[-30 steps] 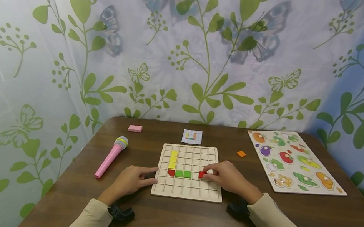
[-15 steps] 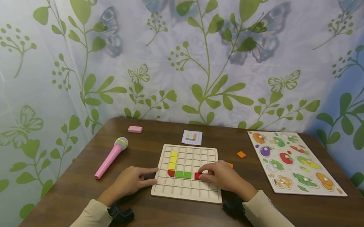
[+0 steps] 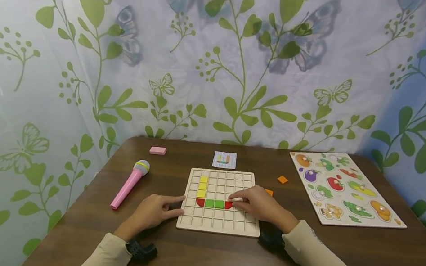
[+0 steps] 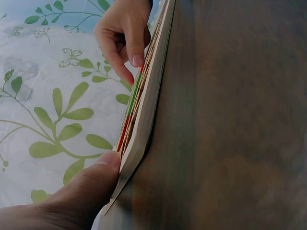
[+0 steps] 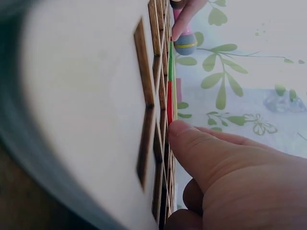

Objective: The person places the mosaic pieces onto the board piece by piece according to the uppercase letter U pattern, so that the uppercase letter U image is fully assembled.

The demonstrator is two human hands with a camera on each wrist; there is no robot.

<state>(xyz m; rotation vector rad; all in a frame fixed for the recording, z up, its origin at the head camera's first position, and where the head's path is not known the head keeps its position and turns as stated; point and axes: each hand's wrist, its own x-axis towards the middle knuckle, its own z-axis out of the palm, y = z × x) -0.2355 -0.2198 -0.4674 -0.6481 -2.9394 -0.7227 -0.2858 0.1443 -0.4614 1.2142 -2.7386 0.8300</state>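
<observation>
A wooden grid board lies on the table in the head view. It carries a column of yellow tiles, a rounded red tile below them and two green tiles in a row. Right of the green ones, my right hand pinches a second red tile with thumb and index finger, down at the grid; fingers partly cover it. Its thumb meets the end of this tile in the right wrist view. My left hand, thumb and index finger spread, touches the board's left edge.
Two orange tiles, one loose and one partly behind my right hand, lie right of the board. Behind it is a pattern card. A pink toy microphone and pink block lie left, a vegetable puzzle right.
My right hand has slid the red tile leftward across the grid, up against the green tiles. An orange tile has come into view behind that hand. The left hand has stayed put.
</observation>
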